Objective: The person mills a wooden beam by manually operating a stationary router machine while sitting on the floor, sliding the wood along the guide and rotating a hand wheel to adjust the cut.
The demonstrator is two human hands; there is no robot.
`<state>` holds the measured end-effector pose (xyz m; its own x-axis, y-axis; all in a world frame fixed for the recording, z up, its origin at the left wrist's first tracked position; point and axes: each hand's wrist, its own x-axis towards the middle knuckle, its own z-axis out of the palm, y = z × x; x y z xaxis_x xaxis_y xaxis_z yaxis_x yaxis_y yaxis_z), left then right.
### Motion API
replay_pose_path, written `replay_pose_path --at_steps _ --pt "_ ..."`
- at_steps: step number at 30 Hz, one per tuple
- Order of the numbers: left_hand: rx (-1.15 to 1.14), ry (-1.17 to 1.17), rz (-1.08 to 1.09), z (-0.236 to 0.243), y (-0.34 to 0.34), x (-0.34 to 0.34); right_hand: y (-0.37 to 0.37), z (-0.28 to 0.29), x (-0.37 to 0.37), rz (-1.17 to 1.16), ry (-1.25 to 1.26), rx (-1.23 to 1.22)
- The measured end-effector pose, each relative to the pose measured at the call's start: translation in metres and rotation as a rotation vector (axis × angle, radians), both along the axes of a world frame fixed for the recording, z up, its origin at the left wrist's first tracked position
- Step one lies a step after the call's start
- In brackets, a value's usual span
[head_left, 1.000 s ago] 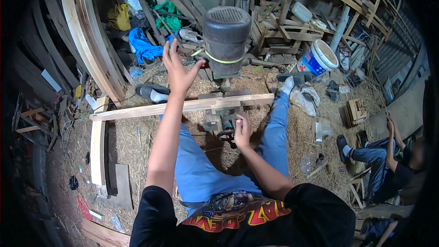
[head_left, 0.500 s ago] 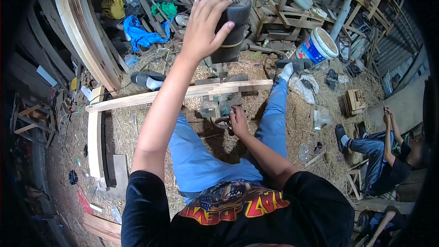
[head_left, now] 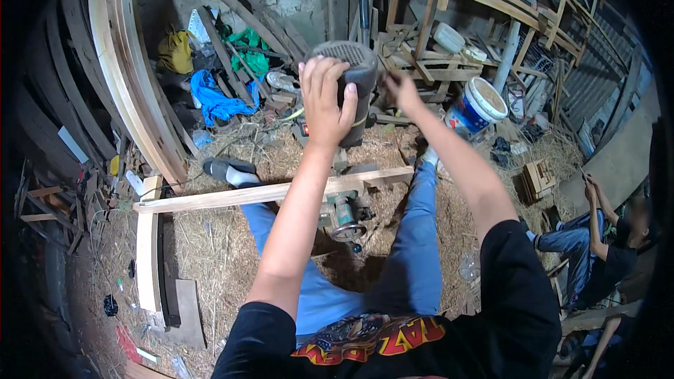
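Note:
My left hand [head_left: 325, 98] lies against the near side of a dark cylindrical motor [head_left: 361, 63] with a vented top, fingers stretched over it and thumb apart. My right hand [head_left: 405, 96] is raised just right of the motor, fingers curled and blurred; whether they grip anything I cannot make out. Below the motor, a long pale wooden board [head_left: 210, 201] lies across the green clamp [head_left: 343, 212] of the drilling machine. The clamp's handwheel [head_left: 349, 232] has no hand on it. Behind the motor stands an upright lever with a black grip [head_left: 364, 12].
My legs straddle the machine over wood shavings. The board's left end lies over another pale plank [head_left: 147, 260]. Tall curved timbers [head_left: 126, 77] lean at left. A white-and-blue bucket [head_left: 484, 105] and a small wooden stack [head_left: 539, 178] are at right, near a seated person [head_left: 618, 253].
My right hand has left the handwheel and risen beside the motor. My left hand stays on the motor. The view has shifted, showing more of the back wall.

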<state>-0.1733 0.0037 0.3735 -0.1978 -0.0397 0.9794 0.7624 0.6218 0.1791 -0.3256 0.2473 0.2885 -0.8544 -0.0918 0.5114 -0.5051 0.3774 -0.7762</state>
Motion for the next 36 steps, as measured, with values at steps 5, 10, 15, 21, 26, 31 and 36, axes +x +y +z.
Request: replay_pose_path --at_steps 5,10,15,21,26,31,36 --pt "-0.028 -0.017 -0.028 0.005 0.001 0.005 -0.049 0.142 -0.090 -0.377 0.209 -0.133" --pt "-0.030 -0.024 -0.021 0.004 -0.009 0.007 -0.106 0.190 -0.076 -0.221 -0.146 -0.339" --pt "-0.025 -0.018 -0.039 0.004 0.001 0.003 -0.084 0.203 -0.057 -0.145 -0.183 -0.398" --pt "-0.008 -0.002 0.011 0.002 -0.005 0.003 -0.053 0.219 -0.023 0.138 -0.252 -0.473" --pt "-0.007 -0.038 -0.003 0.003 -0.007 0.010 -0.064 0.228 -0.030 0.096 -0.257 -0.302" --pt "-0.024 -0.040 -0.029 0.006 -0.005 0.012 -0.068 0.227 -0.055 0.259 -0.468 -0.428" --pt "-0.002 -0.025 -0.026 0.006 -0.005 0.010 -0.067 0.220 -0.044 0.409 -0.468 -0.553"
